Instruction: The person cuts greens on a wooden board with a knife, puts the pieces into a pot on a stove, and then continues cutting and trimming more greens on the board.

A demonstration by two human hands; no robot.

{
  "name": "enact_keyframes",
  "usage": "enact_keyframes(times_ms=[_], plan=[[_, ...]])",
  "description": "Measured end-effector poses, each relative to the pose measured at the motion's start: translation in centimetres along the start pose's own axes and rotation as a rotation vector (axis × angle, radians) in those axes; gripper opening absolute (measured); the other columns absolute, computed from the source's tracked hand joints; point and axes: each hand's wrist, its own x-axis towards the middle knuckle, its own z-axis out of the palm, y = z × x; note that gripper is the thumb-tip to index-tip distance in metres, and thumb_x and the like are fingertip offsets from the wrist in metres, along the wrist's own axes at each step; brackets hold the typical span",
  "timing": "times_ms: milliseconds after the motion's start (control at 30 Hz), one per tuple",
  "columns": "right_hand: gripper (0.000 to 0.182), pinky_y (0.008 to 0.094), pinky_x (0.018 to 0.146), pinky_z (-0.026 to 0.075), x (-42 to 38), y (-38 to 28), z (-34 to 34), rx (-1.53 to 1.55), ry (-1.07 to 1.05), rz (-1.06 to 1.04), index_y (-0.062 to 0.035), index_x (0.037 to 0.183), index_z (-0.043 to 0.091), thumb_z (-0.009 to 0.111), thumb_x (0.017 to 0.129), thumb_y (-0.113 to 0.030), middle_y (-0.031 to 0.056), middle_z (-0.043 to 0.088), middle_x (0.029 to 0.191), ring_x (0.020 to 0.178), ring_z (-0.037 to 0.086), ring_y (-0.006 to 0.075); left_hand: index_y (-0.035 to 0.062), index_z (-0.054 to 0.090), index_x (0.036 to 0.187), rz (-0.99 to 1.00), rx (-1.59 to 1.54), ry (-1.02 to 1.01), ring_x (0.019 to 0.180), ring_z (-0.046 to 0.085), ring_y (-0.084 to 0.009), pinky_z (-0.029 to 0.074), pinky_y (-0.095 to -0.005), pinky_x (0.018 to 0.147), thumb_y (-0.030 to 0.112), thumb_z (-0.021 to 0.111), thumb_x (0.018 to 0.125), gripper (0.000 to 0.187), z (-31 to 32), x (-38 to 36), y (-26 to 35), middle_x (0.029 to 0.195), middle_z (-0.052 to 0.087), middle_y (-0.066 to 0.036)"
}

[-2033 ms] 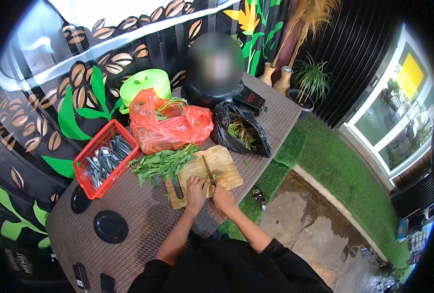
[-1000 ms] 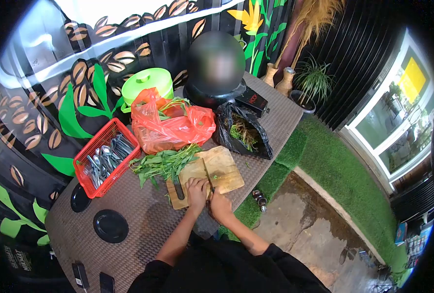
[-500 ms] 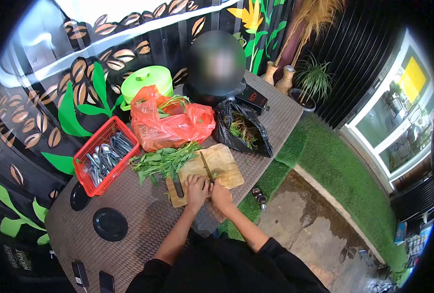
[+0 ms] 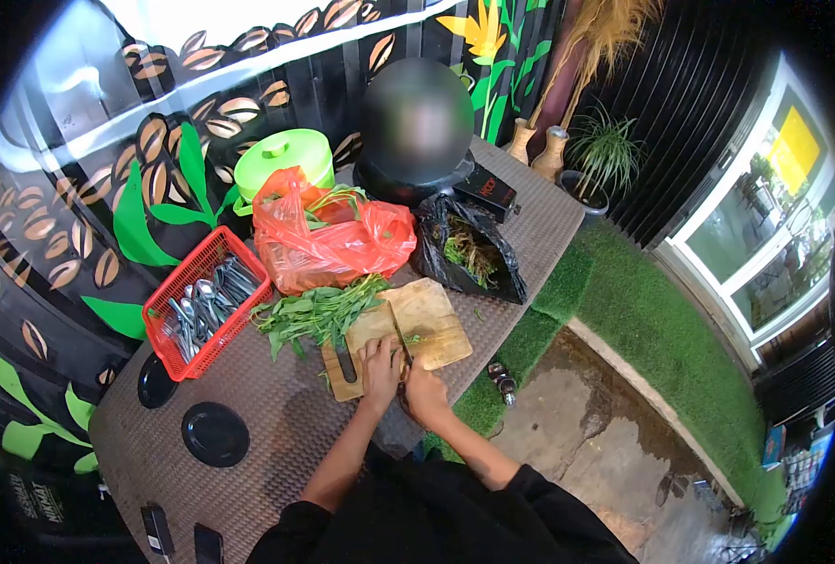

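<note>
A wooden cutting board (image 4: 448, 329) with a handle slot lies near the table's edge. My right hand (image 4: 427, 390) is closed around the handle of a knife (image 4: 400, 324), its blade pointing away from me across the board. Beside it, my left hand (image 4: 380, 371) rests low on the board with bent fingers together; whatever lies under them is hidden. Small cut green bits (image 4: 416, 338) are scattered just right of the blade. A heap of leafy greens with stems (image 4: 314, 312) overlaps the board's left edge.
Behind the board stand a red plastic bag (image 4: 333, 246) and a black bag of plant scraps (image 4: 474, 254). A red basket of cutlery (image 4: 206, 303) sits left, near black plates (image 4: 215, 434). A green lidded pot (image 4: 286, 158) and a phone (image 4: 208, 543) are also on the table.
My right hand with the knife has drawn slightly toward me. More cut green bits show beside the blade. My left hand stays almost in place.
</note>
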Motion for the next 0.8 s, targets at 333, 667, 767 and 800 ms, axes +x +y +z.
enact_keyframes(times_ms=[333, 667, 767, 800], plan=[[0.030, 0.0504, 0.064, 0.050, -0.4, 0.2, 0.0, -0.057, 0.022, -0.067, 0.0022, 0.098, 0.042, 0.041, 0.094, -0.028, 0.0276, 0.061, 0.075, 0.074, 0.062, 0.0440, 0.0066, 0.057, 0.100, -0.036, -0.137, 0.039, 0.091, 0.055, -0.0234, 0.039, -0.0355, 0.078, 0.005, 0.066, 0.075, 0.027, -0.6, 0.4, 0.0, 0.083, 0.063, -0.006], [0.031, 0.0565, 0.072, 0.046, -0.9, -0.7, 0.0, 0.003, -0.035, 0.062, -0.0009, 0.098, 0.044, 0.040, 0.093, -0.031, 0.0273, 0.062, 0.081, 0.078, 0.061, 0.0441, 0.0009, 0.066, 0.077, -0.173, -0.193, -0.049, 0.084, 0.054, -0.0272, 0.043, -0.0365, 0.077, 0.004, 0.067, 0.072, 0.006, -0.8, 0.5, -0.4, 0.082, 0.061, -0.010], [0.029, 0.0557, 0.070, 0.047, 0.8, 0.3, 0.8, 0.020, -0.004, 0.011, -0.0017, 0.098, 0.044, 0.040, 0.093, -0.030, 0.0271, 0.062, 0.080, 0.077, 0.062, 0.0437, 0.0010, 0.067, 0.081, -0.016, -0.093, 0.004, 0.084, 0.054, -0.0275, 0.044, -0.0375, 0.077, 0.006, 0.066, 0.074, 0.009, -0.8, 0.0, 0.0, 0.083, 0.061, -0.011], [0.030, 0.0537, 0.069, 0.048, 0.7, -0.3, -1.0, 0.054, -0.024, -0.027, -0.0004, 0.098, 0.043, 0.039, 0.094, -0.030, 0.0273, 0.062, 0.079, 0.078, 0.062, 0.0437, 0.0007, 0.066, 0.082, -0.005, -0.093, 0.010, 0.085, 0.054, -0.0276, 0.044, -0.0377, 0.078, 0.007, 0.065, 0.075, 0.009, -0.9, 0.1, 0.3, 0.083, 0.062, -0.011]])
